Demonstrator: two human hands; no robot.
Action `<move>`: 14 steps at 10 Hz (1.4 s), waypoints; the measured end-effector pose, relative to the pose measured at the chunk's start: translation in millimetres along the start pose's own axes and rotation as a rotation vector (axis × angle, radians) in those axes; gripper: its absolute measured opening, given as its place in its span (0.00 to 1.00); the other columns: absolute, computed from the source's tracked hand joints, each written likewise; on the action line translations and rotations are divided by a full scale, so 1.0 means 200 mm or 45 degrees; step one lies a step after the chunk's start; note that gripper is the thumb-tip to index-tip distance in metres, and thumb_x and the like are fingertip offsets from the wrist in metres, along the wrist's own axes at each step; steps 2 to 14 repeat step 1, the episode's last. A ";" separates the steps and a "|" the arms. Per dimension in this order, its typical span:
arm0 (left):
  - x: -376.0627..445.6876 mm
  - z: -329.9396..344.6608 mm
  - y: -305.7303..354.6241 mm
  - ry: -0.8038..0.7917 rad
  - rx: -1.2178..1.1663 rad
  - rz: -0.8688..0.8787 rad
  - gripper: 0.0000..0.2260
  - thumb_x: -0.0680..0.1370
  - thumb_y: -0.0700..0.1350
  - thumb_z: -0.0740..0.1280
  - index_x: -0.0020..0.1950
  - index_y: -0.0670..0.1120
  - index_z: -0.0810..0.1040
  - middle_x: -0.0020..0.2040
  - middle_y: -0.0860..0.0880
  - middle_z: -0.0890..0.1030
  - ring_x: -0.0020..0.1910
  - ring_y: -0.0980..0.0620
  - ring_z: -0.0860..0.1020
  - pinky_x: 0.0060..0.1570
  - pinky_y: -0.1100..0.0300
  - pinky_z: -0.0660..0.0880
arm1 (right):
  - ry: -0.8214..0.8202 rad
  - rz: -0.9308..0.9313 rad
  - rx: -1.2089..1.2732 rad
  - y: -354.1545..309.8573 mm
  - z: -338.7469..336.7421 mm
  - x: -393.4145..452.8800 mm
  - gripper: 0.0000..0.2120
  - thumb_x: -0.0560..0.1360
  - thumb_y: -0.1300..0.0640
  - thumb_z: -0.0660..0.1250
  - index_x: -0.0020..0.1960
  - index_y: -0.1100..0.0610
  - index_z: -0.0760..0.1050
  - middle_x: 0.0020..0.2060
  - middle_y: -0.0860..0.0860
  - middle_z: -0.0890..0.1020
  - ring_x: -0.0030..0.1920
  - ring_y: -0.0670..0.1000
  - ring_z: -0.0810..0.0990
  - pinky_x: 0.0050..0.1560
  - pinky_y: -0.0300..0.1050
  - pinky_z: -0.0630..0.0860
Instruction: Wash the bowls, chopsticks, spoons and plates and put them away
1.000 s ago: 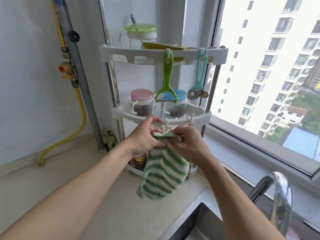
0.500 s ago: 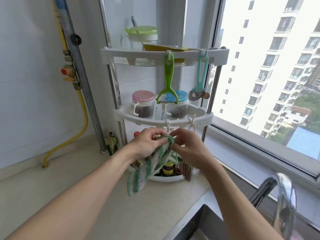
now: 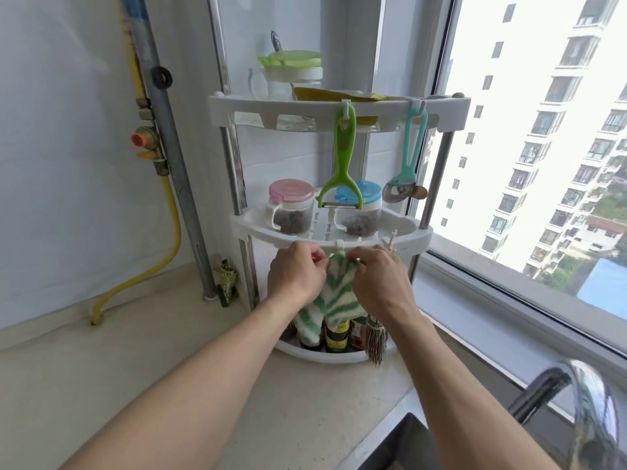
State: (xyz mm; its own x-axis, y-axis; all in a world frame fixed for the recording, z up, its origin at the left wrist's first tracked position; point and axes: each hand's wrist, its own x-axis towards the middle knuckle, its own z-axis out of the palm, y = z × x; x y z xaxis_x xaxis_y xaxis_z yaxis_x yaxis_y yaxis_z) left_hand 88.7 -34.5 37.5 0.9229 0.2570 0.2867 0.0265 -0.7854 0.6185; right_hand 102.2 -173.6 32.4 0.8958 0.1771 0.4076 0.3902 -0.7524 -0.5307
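A green-and-white striped dishcloth (image 3: 334,295) hangs below the middle tier of a white corner rack (image 3: 339,240). Its top corner sits right under a small white hook (image 3: 339,245) on that tier's front edge. My left hand (image 3: 297,274) pinches the cloth's top from the left. My right hand (image 3: 381,283) pinches it from the right. Both hands are close together against the rack. No bowls, chopsticks, spoons or plates are in view.
The rack holds two lidded jars (image 3: 291,206), a hanging green peeler (image 3: 341,164), a teal scoop (image 3: 405,164) and bottles (image 3: 336,332) on its bottom tier. A sink corner (image 3: 400,442) and chrome tap (image 3: 583,395) lie lower right. A yellow hose (image 3: 171,212) and pipe run at left.
The cloth was pulled down and bunched half a second ago. Both hands have since lifted its top corner back up to the hook, and it hangs spread again.
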 end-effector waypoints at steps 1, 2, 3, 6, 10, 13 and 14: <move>-0.07 -0.03 -0.07 -0.067 0.059 0.074 0.10 0.82 0.48 0.64 0.59 0.50 0.83 0.58 0.49 0.84 0.57 0.47 0.80 0.55 0.56 0.76 | 0.064 0.007 -0.141 -0.03 0.01 -0.07 0.19 0.76 0.65 0.61 0.64 0.53 0.78 0.60 0.55 0.76 0.61 0.56 0.73 0.58 0.53 0.75; -0.07 -0.03 -0.07 -0.067 0.059 0.074 0.10 0.82 0.48 0.64 0.59 0.50 0.83 0.58 0.49 0.84 0.57 0.47 0.80 0.55 0.56 0.76 | 0.064 0.007 -0.141 -0.03 0.01 -0.07 0.19 0.76 0.65 0.61 0.64 0.53 0.78 0.60 0.55 0.76 0.61 0.56 0.73 0.58 0.53 0.75; -0.07 -0.03 -0.07 -0.067 0.059 0.074 0.10 0.82 0.48 0.64 0.59 0.50 0.83 0.58 0.49 0.84 0.57 0.47 0.80 0.55 0.56 0.76 | 0.064 0.007 -0.141 -0.03 0.01 -0.07 0.19 0.76 0.65 0.61 0.64 0.53 0.78 0.60 0.55 0.76 0.61 0.56 0.73 0.58 0.53 0.75; -0.07 -0.03 -0.07 -0.067 0.059 0.074 0.10 0.82 0.48 0.64 0.59 0.50 0.83 0.58 0.49 0.84 0.57 0.47 0.80 0.55 0.56 0.76 | 0.064 0.007 -0.141 -0.03 0.01 -0.07 0.19 0.76 0.65 0.61 0.64 0.53 0.78 0.60 0.55 0.76 0.61 0.56 0.73 0.58 0.53 0.75; -0.07 -0.03 -0.07 -0.067 0.059 0.074 0.10 0.82 0.48 0.64 0.59 0.50 0.83 0.58 0.49 0.84 0.57 0.47 0.80 0.55 0.56 0.76 | 0.064 0.007 -0.141 -0.03 0.01 -0.07 0.19 0.76 0.65 0.61 0.64 0.53 0.78 0.60 0.55 0.76 0.61 0.56 0.73 0.58 0.53 0.75; -0.07 -0.03 -0.07 -0.067 0.059 0.074 0.10 0.82 0.48 0.64 0.59 0.50 0.83 0.58 0.49 0.84 0.57 0.47 0.80 0.55 0.56 0.76 | 0.064 0.007 -0.141 -0.03 0.01 -0.07 0.19 0.76 0.65 0.61 0.64 0.53 0.78 0.60 0.55 0.76 0.61 0.56 0.73 0.58 0.53 0.75; -0.07 -0.03 -0.07 -0.067 0.059 0.074 0.10 0.82 0.48 0.64 0.59 0.50 0.83 0.58 0.49 0.84 0.57 0.47 0.80 0.55 0.56 0.76 | 0.064 0.007 -0.141 -0.03 0.01 -0.07 0.19 0.76 0.65 0.61 0.64 0.53 0.78 0.60 0.55 0.76 0.61 0.56 0.73 0.58 0.53 0.75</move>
